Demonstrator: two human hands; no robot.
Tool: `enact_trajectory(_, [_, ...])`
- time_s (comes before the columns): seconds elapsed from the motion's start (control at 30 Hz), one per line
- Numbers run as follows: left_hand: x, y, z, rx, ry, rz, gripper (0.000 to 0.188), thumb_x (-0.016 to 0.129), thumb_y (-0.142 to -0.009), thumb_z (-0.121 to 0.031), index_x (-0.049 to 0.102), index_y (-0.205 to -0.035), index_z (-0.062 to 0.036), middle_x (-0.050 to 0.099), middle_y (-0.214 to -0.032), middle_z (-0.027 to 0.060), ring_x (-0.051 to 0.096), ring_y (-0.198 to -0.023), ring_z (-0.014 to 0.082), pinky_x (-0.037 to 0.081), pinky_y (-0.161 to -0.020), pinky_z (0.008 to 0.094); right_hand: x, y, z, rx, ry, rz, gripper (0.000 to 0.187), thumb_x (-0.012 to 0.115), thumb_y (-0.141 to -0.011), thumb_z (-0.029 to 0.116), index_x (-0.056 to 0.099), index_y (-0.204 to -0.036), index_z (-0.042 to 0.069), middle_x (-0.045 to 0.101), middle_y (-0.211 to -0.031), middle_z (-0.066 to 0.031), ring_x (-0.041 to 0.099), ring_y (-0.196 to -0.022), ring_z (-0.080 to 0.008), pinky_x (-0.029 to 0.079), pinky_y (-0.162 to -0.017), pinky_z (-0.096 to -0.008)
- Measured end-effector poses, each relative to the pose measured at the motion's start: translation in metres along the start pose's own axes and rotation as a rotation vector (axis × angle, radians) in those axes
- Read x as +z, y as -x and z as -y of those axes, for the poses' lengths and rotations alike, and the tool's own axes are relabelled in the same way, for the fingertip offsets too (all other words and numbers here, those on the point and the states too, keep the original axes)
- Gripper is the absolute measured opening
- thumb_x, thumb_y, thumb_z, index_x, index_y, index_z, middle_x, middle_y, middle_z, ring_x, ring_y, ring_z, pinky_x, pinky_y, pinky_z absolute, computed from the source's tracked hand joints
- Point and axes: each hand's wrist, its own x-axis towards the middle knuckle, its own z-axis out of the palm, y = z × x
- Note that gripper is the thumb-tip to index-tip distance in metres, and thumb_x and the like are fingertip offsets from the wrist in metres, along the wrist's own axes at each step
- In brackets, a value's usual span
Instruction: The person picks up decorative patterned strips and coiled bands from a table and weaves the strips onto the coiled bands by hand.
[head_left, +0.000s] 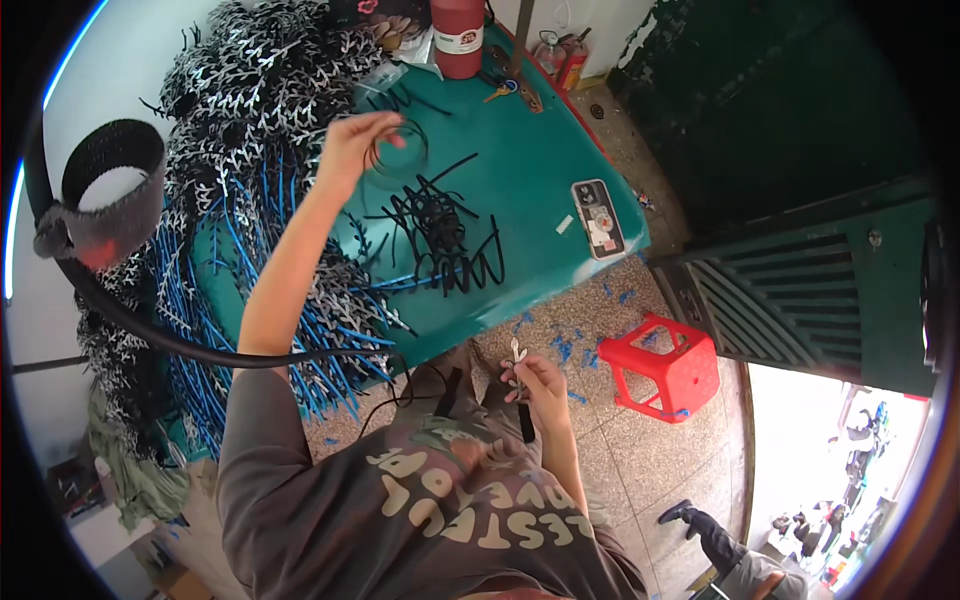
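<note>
My left hand (357, 148) is raised over the green table, its fingers closed on a thin dark wire loop (425, 150); the fingers are slightly blurred. Low in front of my body, past the table's near edge, my right hand (545, 388) pinches a small pale leafy sprig (517, 352). A short black strip (527, 424) hangs below that hand; whether it belongs to the sprig I cannot tell. On the table between the two hands lies a tangled heap of black strips (440, 225). Beside my left forearm are piled many black-and-white leafy branches (235, 110) with blue stems (195, 330).
The green table (530, 200) also bears a phone (598, 220), a red bottle (458, 40) and keys (502, 91). A red stool (665, 370) stands right, among blue scraps (563, 350). A black tube (150, 325) arcs across the left. Another person (735, 560) is at lower right.
</note>
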Motion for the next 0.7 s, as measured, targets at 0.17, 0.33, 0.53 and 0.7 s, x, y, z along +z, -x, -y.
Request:
enact_trajectory(0.17, [0.083,0.101,0.006,-0.256,0.145,0.083,0.026,0.063,-0.084,-0.024,0.065,-0.094,-0.0003,0.061,-0.065,0.0048,0.03,-0.04,0.0022,0.018,-0.037,0.0186,-0.001,0.031,0.053,-0.246,-0.051,0.084,0.009,0.057,-0.085,0.001,0.054,-0.092,0.0,0.06,-0.1,-0.0136,0.06,-0.078,-0.0144,0.052,-0.053,-0.0247])
enact_trajectory(0.33, [0.145,0.181,0.017,-0.305,0.217,0.041,0.026,0.061,-0.086,-0.022,0.065,-0.093,0.0019,0.06,-0.063,0.0049,0.034,-0.038,0.0029,0.023,-0.036,0.0194,0.002,0.059,0.112,-0.802,0.532,0.163,0.015,0.066,-0.075,-0.001,0.058,-0.088,-0.001,0.053,-0.118,-0.0184,0.061,-0.081,-0.018,0.051,-0.059,-0.026])
enact_trajectory(0.53, [0.207,0.261,0.048,-0.194,0.158,-0.106,0.026,0.057,-0.088,-0.02,0.065,-0.097,0.0027,0.061,-0.066,0.0022,0.042,-0.043,0.0046,0.03,-0.038,0.0199,-0.031,0.065,0.113,-1.029,0.874,0.302,0.016,0.07,-0.071,0.001,0.062,-0.084,0.002,0.06,-0.104,-0.0154,0.062,-0.082,-0.0265,0.049,-0.07,-0.0309])
enact_trajectory(0.7, [0.207,0.3,0.036,0.04,0.033,-0.319,0.026,0.058,-0.087,-0.019,0.063,-0.103,0.0007,0.062,-0.087,0.0017,0.055,-0.074,0.0063,0.042,-0.06,0.0204,-0.062,0.085,0.111,-0.896,0.775,0.411,0.016,0.071,-0.069,0.0,0.063,-0.083,0.002,0.063,-0.09,-0.0125,0.062,-0.081,-0.0247,0.049,-0.07,-0.0303])
